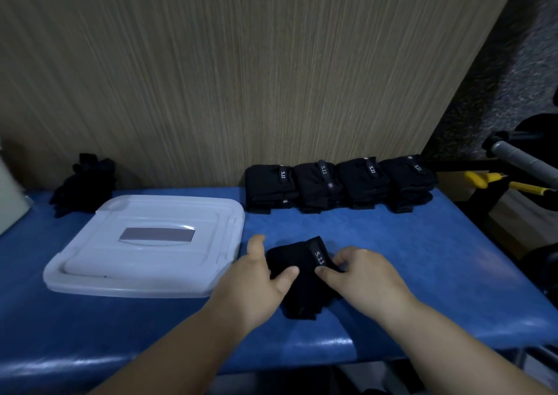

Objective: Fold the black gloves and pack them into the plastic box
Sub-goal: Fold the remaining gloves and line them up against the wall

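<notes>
A folded black glove (302, 283) with a "5.11" strap lies on the blue table near its front edge. My left hand (256, 286) rests on the glove's left side, thumb on the fabric. My right hand (359, 274) touches its right side with bent fingertips at the strap. The translucent plastic box (145, 246) sits to the left with its lid on. Several folded black gloves (341, 183) stand in a row against the back wall. A loose heap of black gloves (83, 184) lies at the back left.
The blue table (422, 258) ends in a rounded front edge below my arms. A wood-grain wall rises behind it. Yellow-handled tools (486, 180) and a grey bar (525, 160) lie off the right side. A pale object stands at the far left edge.
</notes>
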Demonstrator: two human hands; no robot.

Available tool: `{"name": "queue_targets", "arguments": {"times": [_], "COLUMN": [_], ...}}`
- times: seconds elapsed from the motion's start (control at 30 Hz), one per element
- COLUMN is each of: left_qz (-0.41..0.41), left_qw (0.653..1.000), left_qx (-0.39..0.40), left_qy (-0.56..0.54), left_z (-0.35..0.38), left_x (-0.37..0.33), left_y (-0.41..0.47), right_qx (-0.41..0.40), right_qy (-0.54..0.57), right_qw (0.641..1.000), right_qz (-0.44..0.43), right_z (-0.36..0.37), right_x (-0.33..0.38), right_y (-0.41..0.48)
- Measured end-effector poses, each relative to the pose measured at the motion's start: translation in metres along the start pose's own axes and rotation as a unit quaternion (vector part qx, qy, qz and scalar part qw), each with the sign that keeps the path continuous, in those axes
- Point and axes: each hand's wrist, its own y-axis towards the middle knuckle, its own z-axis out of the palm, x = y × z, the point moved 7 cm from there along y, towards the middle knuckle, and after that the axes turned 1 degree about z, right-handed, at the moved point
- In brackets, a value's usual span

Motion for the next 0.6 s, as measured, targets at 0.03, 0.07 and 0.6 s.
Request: {"name": "queue_targets", "arguments": {"times": [0.03, 0.07, 0.6], "left_qz": [-0.01, -0.019, 0.045], "left_qw": [0.999, 0.998, 0.89], "left_qx": [0.013, 0.021, -0.13], "left_qy": [-0.028, -0.063, -0.435], "left_z": [0.001, 0.002, -0.062], "left_x": [0.0, 0.001, -0.049], "left_y": [0.0, 0.0, 0.066], "right_qx": [0.003, 0.006, -0.013], "right_qy": [0.011, 0.021, 0.582], "right_qw": [1.0, 1.0, 0.813], "right_qz": [0.001, -0.001, -0.03], "right_z": [0.001, 0.002, -0.029], "right_x": [0.0, 0.001, 0.075], "right_y": [0.0, -0.001, 0.059]}}
